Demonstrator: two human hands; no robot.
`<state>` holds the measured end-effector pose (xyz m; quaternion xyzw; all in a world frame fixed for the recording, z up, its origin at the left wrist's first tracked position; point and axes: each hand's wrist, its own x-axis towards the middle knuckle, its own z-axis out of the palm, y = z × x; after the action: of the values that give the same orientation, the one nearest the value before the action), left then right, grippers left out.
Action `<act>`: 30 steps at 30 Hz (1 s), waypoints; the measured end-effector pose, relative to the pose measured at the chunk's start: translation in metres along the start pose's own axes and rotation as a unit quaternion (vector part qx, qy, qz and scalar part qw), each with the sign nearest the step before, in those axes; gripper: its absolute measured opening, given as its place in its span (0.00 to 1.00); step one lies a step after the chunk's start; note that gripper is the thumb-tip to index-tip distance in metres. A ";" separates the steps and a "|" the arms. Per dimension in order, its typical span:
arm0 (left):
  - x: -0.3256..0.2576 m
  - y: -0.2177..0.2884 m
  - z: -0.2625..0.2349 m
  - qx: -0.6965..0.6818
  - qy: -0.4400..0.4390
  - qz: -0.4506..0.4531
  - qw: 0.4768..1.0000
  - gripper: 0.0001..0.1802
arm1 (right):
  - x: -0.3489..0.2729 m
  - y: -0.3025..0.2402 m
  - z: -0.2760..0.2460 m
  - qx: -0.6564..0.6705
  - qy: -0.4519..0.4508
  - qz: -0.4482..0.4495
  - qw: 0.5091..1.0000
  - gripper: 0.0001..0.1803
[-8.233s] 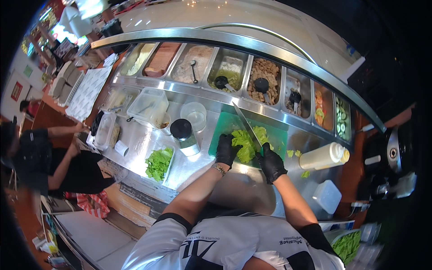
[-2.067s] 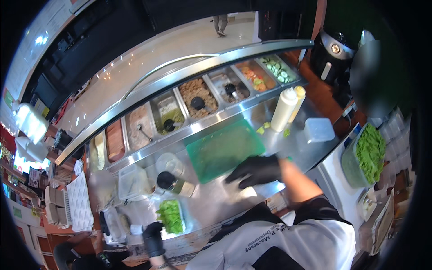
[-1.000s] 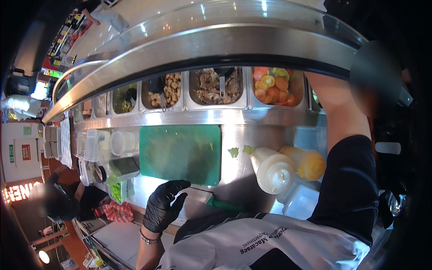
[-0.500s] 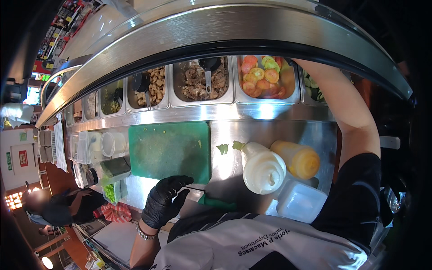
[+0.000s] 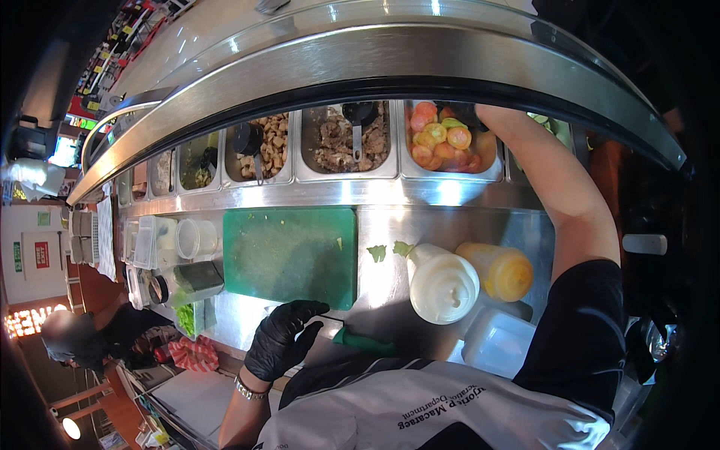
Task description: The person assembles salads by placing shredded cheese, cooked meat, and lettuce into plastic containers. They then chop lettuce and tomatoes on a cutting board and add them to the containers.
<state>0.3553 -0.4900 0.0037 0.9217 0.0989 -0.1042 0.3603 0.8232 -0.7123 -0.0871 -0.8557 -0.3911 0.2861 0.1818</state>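
Observation:
My right hand (image 5: 466, 114), in a black glove, reaches under the counter's front rail into the steel pan (image 5: 450, 176) of sliced tomatoes (image 5: 439, 137). The rail partly hides this hand, and its fingers do not show clearly. My left hand (image 5: 283, 341), also gloved in black, hovers at the near edge of the green cutting board (image 5: 291, 251). Its thumb stands apart from the fingers, with nothing visible between them. Right beside it lies a knife with a green handle (image 5: 363, 343). Two leaf scraps (image 5: 377, 253) rest on the steel counter right of the board.
A white squeeze bottle (image 5: 442, 289) and a yellow one (image 5: 501, 274) stand on the right, near a translucent tub (image 5: 499, 339). Pans of chopped meat (image 5: 334, 139) and diced pieces (image 5: 271, 142) line the far side. Plastic containers (image 5: 196, 238) crowd the left. Another person (image 5: 124, 330) sits farther left.
My right hand has moved left, from the tomato pan's right edge to over the tomatoes. My left hand stays by the board. The whole view has shifted slightly.

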 end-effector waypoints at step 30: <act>0.006 -0.010 0.014 -0.030 -0.009 0.039 0.999 0.17 | 0.000 -0.046 0.045 0.296 0.104 0.154 0.937 0.10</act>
<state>0.3567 -0.4913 -0.0141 0.9126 0.0629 -0.0950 0.3927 0.7692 -0.6797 -0.0970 -0.8379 -0.1308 0.3230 0.4200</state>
